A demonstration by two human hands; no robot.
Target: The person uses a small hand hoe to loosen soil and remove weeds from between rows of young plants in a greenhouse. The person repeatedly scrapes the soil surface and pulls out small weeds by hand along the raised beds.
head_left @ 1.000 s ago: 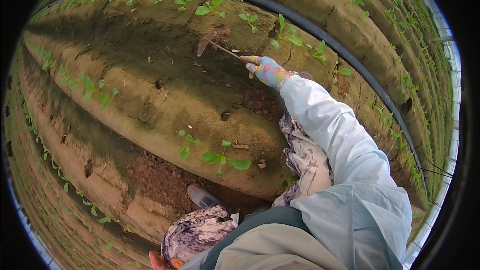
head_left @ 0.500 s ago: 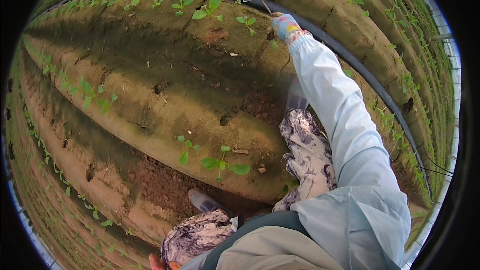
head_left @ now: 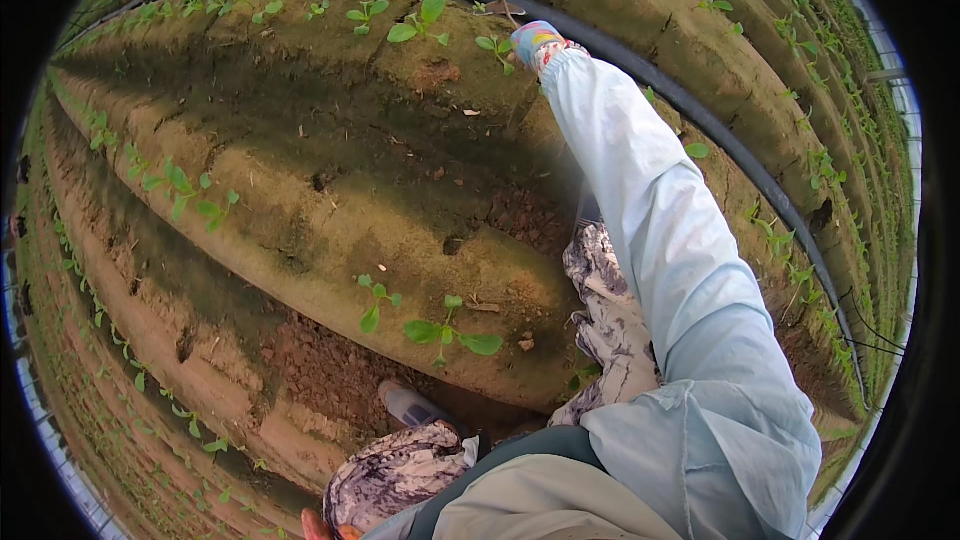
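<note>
My right hand point(head_left: 535, 40), in a multicoloured glove, reaches far out over the raised soil bed point(head_left: 330, 190) on a light blue sleeve point(head_left: 660, 240). Its fingers are closed, and a thin stick point(head_left: 508, 10) pokes out of it toward the black irrigation pipe point(head_left: 700, 120). A small green seedling point(head_left: 495, 45) grows just left of the hand. Only an orange sliver of my left hand point(head_left: 318, 528) shows at the lower edge, so its grip is hidden.
Rows of seedlings point(head_left: 420, 20) run along the long soil ridges. Another seedling point(head_left: 445, 330) stands on the near edge of the bed. My shoe point(head_left: 410, 405) rests in the furrow, with patterned trousers point(head_left: 610, 320) above it. More ridges curve away on the right point(head_left: 800, 60).
My right arm has stretched further away across the bed, from the middle of the ridge to its far edge beside the black pipe. The view has tilted slightly.
</note>
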